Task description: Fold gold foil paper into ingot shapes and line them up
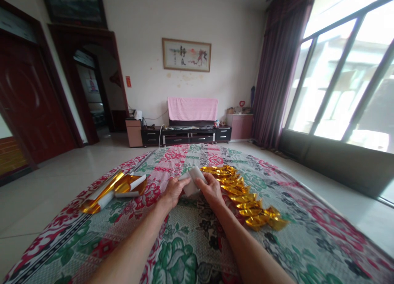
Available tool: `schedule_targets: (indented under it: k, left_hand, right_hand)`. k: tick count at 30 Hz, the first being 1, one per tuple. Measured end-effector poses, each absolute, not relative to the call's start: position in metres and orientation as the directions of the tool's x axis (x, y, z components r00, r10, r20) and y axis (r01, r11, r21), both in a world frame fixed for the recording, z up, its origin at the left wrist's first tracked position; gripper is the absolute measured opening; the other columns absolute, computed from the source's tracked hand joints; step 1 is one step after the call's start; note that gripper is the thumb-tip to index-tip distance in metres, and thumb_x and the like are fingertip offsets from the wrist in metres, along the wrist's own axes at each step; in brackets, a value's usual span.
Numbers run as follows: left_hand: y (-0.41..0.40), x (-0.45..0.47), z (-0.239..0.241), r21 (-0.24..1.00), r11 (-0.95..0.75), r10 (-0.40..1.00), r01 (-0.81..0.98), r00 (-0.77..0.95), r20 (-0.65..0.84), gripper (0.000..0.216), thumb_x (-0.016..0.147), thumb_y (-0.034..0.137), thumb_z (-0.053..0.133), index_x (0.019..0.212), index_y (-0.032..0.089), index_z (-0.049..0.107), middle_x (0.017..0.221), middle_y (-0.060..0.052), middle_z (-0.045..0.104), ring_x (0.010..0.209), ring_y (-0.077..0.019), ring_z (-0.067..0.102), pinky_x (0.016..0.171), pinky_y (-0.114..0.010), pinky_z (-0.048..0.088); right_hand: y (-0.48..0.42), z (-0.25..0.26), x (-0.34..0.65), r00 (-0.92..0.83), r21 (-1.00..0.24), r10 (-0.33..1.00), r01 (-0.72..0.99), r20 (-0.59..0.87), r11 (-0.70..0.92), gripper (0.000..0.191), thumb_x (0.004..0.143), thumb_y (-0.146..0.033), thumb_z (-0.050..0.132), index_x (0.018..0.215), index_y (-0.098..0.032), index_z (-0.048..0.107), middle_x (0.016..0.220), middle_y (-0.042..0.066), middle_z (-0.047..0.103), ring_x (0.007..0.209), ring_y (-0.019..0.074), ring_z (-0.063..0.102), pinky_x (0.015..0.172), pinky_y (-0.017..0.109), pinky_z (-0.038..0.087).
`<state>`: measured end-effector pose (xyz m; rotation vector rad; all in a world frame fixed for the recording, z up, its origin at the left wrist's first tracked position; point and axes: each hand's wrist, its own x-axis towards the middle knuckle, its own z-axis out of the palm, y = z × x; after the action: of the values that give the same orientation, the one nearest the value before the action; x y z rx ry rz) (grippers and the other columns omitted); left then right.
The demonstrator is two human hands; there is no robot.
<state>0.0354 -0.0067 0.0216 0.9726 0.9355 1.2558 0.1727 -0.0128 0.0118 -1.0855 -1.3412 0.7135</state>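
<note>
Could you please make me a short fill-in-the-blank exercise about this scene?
1. The paper held by the left hand and the right hand shows a side coloured ____.
2. The row of shiny folded pieces lies nearer to the person's ____ hand.
3. The curled sheets lie on the person's ____ side.
4. The towel at the back of the room is coloured ____.

Missing words: white; right; left; pink.
</note>
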Motion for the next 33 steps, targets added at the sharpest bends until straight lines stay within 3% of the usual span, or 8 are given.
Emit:
schedule_targets:
  k: [4,11,18,27,33]
  left_hand:
    - [-0.0035,0.0333,0.0157,0.971,0.007,0.996,-0.24,0.084,0.014,0.028,0.058,0.029,0.069,0.078,0.01,0.067,0.061,-0.004,0.066,0.053,-0.0147,0.057,0.052,-0.025,0.044]
    - [-0.0007,0.0336,0.0127,0.997,-0.074,0.995,-0.019,-0.075,0.072,0.018,0.06,0.027,0.066,0.068,0.011,0.068,0.052,-0.002,0.061,0.047,-0.013,0.053,0.044,-0.022,0.04]
    - [-0.0036,0.0334,0.0169,0.998,-0.064,0.995,0.028,-0.076,0.066,0.018,0.061,0.029,0.063,0.068,0.012,0.067,0.05,-0.001,0.059,0.045,-0.0124,0.051,0.042,-0.022,0.038]
    - [-0.0048,0.0341,0.0185,0.994,-0.088,0.993,0.069,-0.07,0.093,0.018,0.062,0.029,0.061,0.067,0.013,0.067,0.051,-0.001,0.058,0.046,-0.0124,0.051,0.043,-0.022,0.037]
    - [-0.0061,0.0336,0.0204,0.99,-0.061,0.992,0.129,-0.099,0.074,0.018,0.061,0.028,0.059,0.066,0.012,0.066,0.047,0.001,0.054,0.045,-0.011,0.048,0.042,-0.02,0.036]
  right_hand:
    - [-0.0123,0.01,0.1702,0.253,-0.861,0.833,0.284,0.493,0.423,0.024,0.065,-0.035,0.055,0.079,-0.016,0.06,0.067,0.001,0.06,0.062,0.0135,0.052,0.056,0.022,0.041]
    - [-0.0142,0.0097,0.1668,0.208,-0.735,0.762,0.503,0.613,0.454,0.019,0.067,-0.03,0.052,0.078,-0.017,0.06,0.069,0.001,0.058,0.063,0.0132,0.052,0.059,0.023,0.042]
    - [-0.0176,0.0116,0.1633,0.053,-0.622,0.699,0.51,0.713,0.595,0.016,0.069,-0.022,0.051,0.081,-0.017,0.06,0.082,0.004,0.059,0.072,0.0139,0.054,0.066,0.024,0.044]
    - [-0.0155,0.0081,0.1644,0.141,-0.663,0.702,0.498,0.698,0.559,0.019,0.071,-0.025,0.052,0.088,-0.016,0.055,0.084,0.004,0.058,0.075,0.0149,0.055,0.067,0.026,0.045]
    - [-0.0127,0.0062,0.1646,0.153,-0.645,0.681,0.519,0.716,0.561,0.008,0.071,-0.022,0.05,0.074,-0.017,0.056,0.073,0.002,0.056,0.066,0.0122,0.052,0.062,0.023,0.044]
